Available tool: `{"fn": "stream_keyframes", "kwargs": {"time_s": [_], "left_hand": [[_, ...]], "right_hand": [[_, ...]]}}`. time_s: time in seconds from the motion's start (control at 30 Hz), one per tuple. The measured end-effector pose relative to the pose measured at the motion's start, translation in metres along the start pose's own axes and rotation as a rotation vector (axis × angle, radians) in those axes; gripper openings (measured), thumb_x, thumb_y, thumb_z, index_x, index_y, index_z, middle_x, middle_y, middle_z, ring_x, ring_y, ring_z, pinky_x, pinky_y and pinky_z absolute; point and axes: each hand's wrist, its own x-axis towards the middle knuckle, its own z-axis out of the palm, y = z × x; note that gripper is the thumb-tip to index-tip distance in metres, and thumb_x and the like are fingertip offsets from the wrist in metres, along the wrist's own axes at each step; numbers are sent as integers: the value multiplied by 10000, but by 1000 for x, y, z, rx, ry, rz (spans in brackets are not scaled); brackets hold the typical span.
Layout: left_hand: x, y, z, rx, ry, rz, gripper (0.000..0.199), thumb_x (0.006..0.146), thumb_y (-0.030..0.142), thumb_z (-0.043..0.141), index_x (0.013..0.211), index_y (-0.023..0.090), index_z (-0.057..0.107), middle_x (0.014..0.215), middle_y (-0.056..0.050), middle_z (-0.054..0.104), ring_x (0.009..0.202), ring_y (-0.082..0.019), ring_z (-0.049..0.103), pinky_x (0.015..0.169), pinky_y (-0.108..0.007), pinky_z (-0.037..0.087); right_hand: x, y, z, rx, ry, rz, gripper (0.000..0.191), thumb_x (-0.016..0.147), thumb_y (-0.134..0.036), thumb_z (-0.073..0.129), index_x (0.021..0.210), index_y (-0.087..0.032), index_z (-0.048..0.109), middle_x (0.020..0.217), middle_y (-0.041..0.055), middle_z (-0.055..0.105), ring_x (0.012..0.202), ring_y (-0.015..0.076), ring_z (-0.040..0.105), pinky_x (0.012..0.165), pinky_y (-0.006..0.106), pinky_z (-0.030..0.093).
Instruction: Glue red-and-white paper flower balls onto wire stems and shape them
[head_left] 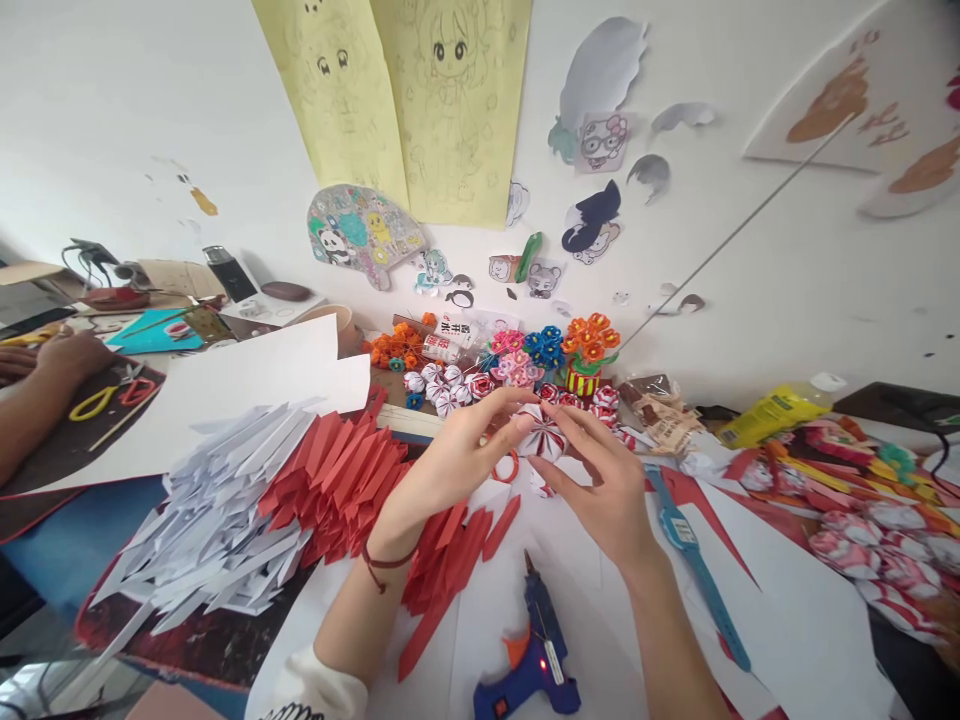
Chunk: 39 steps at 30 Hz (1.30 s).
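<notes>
Between my two hands, near the middle of the view, is a red and white paper flower [541,432]. My left hand [480,440] has its fingertips pressed to the flower's left and upper edge. The fingertips of my right hand [596,460] touch its right side. Below them a blue glue gun [531,640] lies on white paper, its small red light on. Folded red paper strips [337,480] are heaped left of my left wrist, beside a larger heap of folded white strips [217,510]. Behind the flower, several finished red and white flowers [450,385] lie together.
A blue watch [694,560] lies right of my right wrist. Paper flowers [877,550] and a yellow bottle [776,412] are farther right. A flower pot [583,380] stands against the wall. At the left, another person's hand [71,355] is near yellow-handled scissors [94,402].
</notes>
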Motion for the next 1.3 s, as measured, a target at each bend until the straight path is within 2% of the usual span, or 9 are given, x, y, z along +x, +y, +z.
{"fn": "stream_keyframes", "kwargs": {"time_s": [0.17, 0.37, 0.53, 0.63, 0.77, 0.9, 1.03, 1.2, 1.3], "left_hand": [[-2, 5, -7, 125, -3, 110, 450, 908, 378, 702, 1334, 274, 597, 1280, -28, 681, 1056, -187, 638, 924, -271, 487], [-2, 11, 0, 98, 60, 131, 442, 882, 397, 719, 1304, 282, 659, 1221, -42, 726, 959, -193, 674, 865, -282, 544], [-3, 15, 0, 83, 88, 132, 431, 871, 367, 741, 1290, 285, 679, 1195, -27, 744, 949, -184, 678, 881, -262, 524], [-2, 15, 1, 80, 94, 129, 426, 856, 357, 759, 1271, 283, 694, 1177, -18, 753, 929, -179, 679, 866, -249, 515], [-1, 14, 4, 61, 98, 124, 417, 850, 355, 767, 1255, 281, 704, 1162, -11, 759, 889, -167, 682, 841, -240, 516], [-1, 12, 6, 40, 113, 136, 408, 853, 362, 764, 1246, 263, 709, 1189, -28, 752, 952, -189, 693, 868, -254, 519], [0, 13, 6, 43, 136, 148, 406, 847, 357, 771, 1235, 252, 713, 1186, -36, 752, 982, -197, 693, 890, -259, 520], [1, 13, 7, 45, 138, 160, 402, 854, 358, 763, 1244, 277, 707, 1192, -31, 749, 1007, -204, 694, 893, -263, 524], [2, 11, 9, 59, 140, 141, 398, 862, 373, 752, 1243, 266, 708, 1192, -42, 749, 983, -206, 695, 878, -272, 525]], "right_hand": [[-1, 0, -3, 56, -19, 59, 540, 883, -241, 720, 1392, -351, 578, 1320, 42, 627, 1195, 218, 619, 1005, 346, 537], [-2, -1, -9, 49, -16, 48, 567, 882, -246, 716, 1413, -368, 557, 1336, 46, 623, 1197, 236, 623, 994, 365, 550], [-2, -2, -14, 74, -68, 97, 580, 898, -270, 698, 1443, -366, 521, 1394, 54, 589, 1253, 248, 595, 997, 375, 552], [-1, -3, -17, 67, -80, 99, 513, 943, -273, 635, 1435, -371, 528, 1410, 41, 593, 1271, 233, 590, 993, 352, 551], [1, -5, -18, 107, -12, 121, 392, 976, -259, 579, 1350, -368, 619, 1356, 24, 650, 1239, 206, 622, 917, 299, 581], [1, -6, -13, 218, 50, 215, 311, 956, -304, 615, 1255, -338, 697, 1321, 40, 681, 1226, 227, 638, 884, 315, 601], [1, -1, -6, 449, 116, 380, 362, 902, -360, 691, 1260, -309, 697, 1379, 56, 654, 1293, 256, 599, 1003, 383, 559], [2, 6, -2, 685, 63, 613, 454, 834, -427, 753, 1251, -253, 705, 1292, 88, 707, 1223, 292, 649, 1019, 459, 542], [4, 5, -3, 719, 73, 641, 450, 814, -430, 770, 1226, -257, 717, 1284, 85, 712, 1220, 285, 643, 1016, 445, 533]]}}
